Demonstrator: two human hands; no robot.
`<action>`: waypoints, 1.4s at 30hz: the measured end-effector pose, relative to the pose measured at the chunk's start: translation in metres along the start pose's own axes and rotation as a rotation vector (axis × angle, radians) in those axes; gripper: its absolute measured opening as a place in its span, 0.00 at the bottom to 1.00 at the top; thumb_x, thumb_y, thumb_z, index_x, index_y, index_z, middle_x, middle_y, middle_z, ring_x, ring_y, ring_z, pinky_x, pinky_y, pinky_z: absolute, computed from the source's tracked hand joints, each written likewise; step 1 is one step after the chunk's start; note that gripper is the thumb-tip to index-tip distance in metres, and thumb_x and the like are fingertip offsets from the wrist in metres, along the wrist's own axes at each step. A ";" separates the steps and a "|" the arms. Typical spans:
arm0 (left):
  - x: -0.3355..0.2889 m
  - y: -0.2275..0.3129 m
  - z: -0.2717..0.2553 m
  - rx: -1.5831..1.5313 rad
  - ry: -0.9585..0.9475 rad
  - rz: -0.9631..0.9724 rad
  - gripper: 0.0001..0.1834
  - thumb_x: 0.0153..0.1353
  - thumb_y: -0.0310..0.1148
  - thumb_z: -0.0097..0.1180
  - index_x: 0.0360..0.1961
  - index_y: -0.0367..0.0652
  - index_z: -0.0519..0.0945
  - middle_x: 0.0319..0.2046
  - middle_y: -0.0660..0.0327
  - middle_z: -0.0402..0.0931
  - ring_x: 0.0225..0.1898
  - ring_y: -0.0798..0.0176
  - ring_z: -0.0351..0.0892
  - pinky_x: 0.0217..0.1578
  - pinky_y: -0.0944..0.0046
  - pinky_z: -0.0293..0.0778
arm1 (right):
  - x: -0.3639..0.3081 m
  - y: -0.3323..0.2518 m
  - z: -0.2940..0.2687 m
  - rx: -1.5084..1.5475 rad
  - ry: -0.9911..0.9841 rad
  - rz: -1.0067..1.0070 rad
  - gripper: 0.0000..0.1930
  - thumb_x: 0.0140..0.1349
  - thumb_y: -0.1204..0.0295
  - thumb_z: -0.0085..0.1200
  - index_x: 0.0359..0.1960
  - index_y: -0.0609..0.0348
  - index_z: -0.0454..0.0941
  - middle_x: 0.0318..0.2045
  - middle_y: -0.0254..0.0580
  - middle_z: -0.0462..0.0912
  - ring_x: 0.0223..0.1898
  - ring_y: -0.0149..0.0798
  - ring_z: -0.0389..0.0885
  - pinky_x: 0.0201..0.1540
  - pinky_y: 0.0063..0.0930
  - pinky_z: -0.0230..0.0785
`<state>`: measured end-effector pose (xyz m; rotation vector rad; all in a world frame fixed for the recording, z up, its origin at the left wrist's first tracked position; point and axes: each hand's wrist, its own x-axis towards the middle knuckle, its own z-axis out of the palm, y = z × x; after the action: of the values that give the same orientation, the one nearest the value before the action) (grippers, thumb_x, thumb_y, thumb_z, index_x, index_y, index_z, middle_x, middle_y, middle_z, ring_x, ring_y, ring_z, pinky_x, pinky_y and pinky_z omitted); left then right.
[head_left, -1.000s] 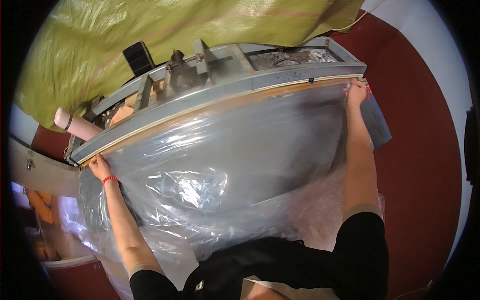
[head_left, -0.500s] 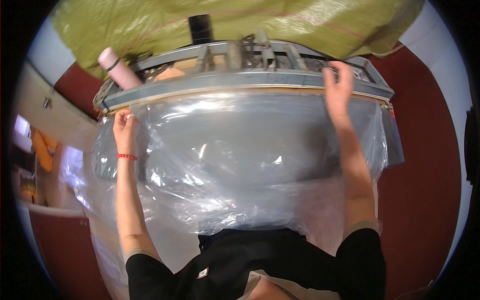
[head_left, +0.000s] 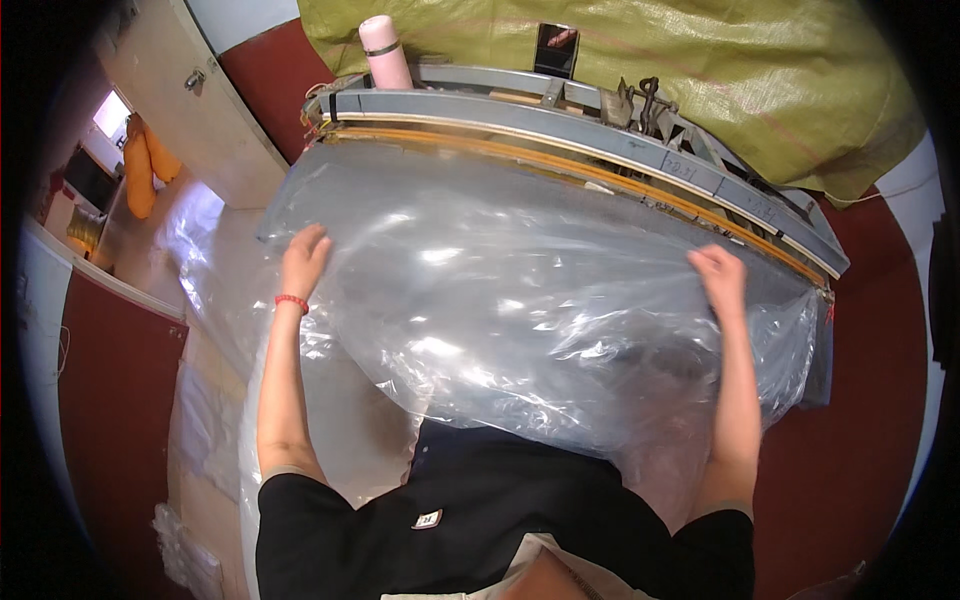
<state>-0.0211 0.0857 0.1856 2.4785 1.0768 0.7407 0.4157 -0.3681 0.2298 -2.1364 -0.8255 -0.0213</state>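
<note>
A wide sheet of clear plastic film (head_left: 470,290) spreads over the grey work surface and droops toward my body. My left hand (head_left: 305,258) is closed at the film's left side, its fingers pressed together on the edge. On the right, my right hand (head_left: 720,278) is closed around a gathered part of the film, and creases run from it toward the middle. Beyond both hands lies a long grey metal bar (head_left: 590,130) of a bench-like machine. A yellow-orange strip (head_left: 560,160) runs along its near side, by the film's far edge.
A pink bottle (head_left: 386,55) stands at the machine's far left. A dark phone-like rectangle (head_left: 556,50) is against the green woven sheet (head_left: 740,80) behind. An open door (head_left: 185,90) is at the left. More clear film (head_left: 200,400) trails down the left side.
Both hands have come back from the metal bar toward me. My right hand, spread near the bar before, is now closed on the film. My view has turned, and the yellow-orange strip shows more.
</note>
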 end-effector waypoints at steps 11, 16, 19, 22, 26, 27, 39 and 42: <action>-0.134 0.112 0.024 -0.863 -0.183 -0.158 0.19 0.53 0.26 0.51 0.48 0.40 0.69 0.46 0.59 0.70 0.50 0.65 0.66 0.49 0.65 0.63 | -0.103 0.202 -0.178 -0.438 0.483 0.249 0.12 0.53 0.64 0.55 0.28 0.63 0.76 0.18 0.38 0.75 0.21 0.29 0.68 0.28 0.24 0.63; -0.212 0.129 0.056 -0.795 -0.182 -0.202 0.32 0.40 0.24 0.60 0.50 0.40 0.63 0.45 0.61 0.68 0.44 0.64 0.68 0.43 0.66 0.65 | -0.106 0.194 -0.176 -0.448 0.535 0.274 0.14 0.54 0.61 0.54 0.28 0.62 0.77 0.19 0.38 0.76 0.21 0.29 0.69 0.29 0.24 0.64; -0.256 0.102 0.102 -0.810 -0.568 -0.472 0.22 0.47 0.27 0.56 0.45 0.38 0.68 0.40 0.62 0.70 0.42 0.67 0.68 0.41 0.68 0.66 | -0.104 0.193 -0.177 -0.459 0.483 0.332 0.14 0.54 0.61 0.53 0.28 0.61 0.76 0.20 0.38 0.77 0.22 0.30 0.70 0.29 0.25 0.64; -0.246 0.101 0.119 -1.036 -0.339 -0.708 0.15 0.57 0.33 0.52 0.44 0.41 0.70 0.37 0.66 0.72 0.38 0.72 0.70 0.40 0.70 0.66 | -0.104 0.189 -0.178 -0.472 0.453 0.332 0.14 0.54 0.60 0.53 0.27 0.61 0.76 0.20 0.39 0.77 0.22 0.31 0.71 0.29 0.25 0.64; -0.158 0.119 0.060 -1.632 0.187 -0.648 0.10 0.59 0.29 0.47 0.42 0.45 0.68 0.34 0.69 0.67 0.33 0.72 0.67 0.32 0.69 0.67 | -0.106 0.198 -0.177 -0.491 0.502 0.308 0.14 0.54 0.60 0.53 0.28 0.60 0.76 0.20 0.40 0.76 0.22 0.31 0.70 0.29 0.26 0.64; -0.138 0.108 0.042 -1.643 0.231 -0.623 0.13 0.59 0.29 0.46 0.45 0.44 0.66 0.39 0.68 0.67 0.36 0.72 0.68 0.34 0.70 0.67 | -0.106 0.203 -0.177 -0.473 0.472 0.289 0.14 0.54 0.60 0.53 0.28 0.60 0.75 0.20 0.40 0.76 0.23 0.31 0.70 0.29 0.26 0.64; 0.085 0.059 -0.072 -0.198 -0.215 -0.079 0.09 0.50 0.31 0.59 0.20 0.42 0.71 0.16 0.72 0.67 0.21 0.76 0.62 0.23 0.74 0.61 | -0.105 0.203 -0.179 -0.371 0.458 0.251 0.13 0.55 0.63 0.53 0.26 0.63 0.73 0.19 0.39 0.74 0.23 0.30 0.67 0.31 0.24 0.63; 0.116 0.079 -0.049 0.334 -0.060 0.065 0.07 0.47 0.30 0.57 0.22 0.40 0.73 0.20 0.59 0.75 0.26 0.59 0.74 0.29 0.64 0.69 | -0.105 0.200 -0.179 -0.387 0.455 0.236 0.13 0.55 0.64 0.53 0.26 0.64 0.72 0.19 0.39 0.73 0.23 0.30 0.67 0.30 0.24 0.63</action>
<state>0.0626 0.1252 0.3017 2.8063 1.1856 0.5357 0.4924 -0.6416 0.1789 -2.4392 -0.3152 -0.5624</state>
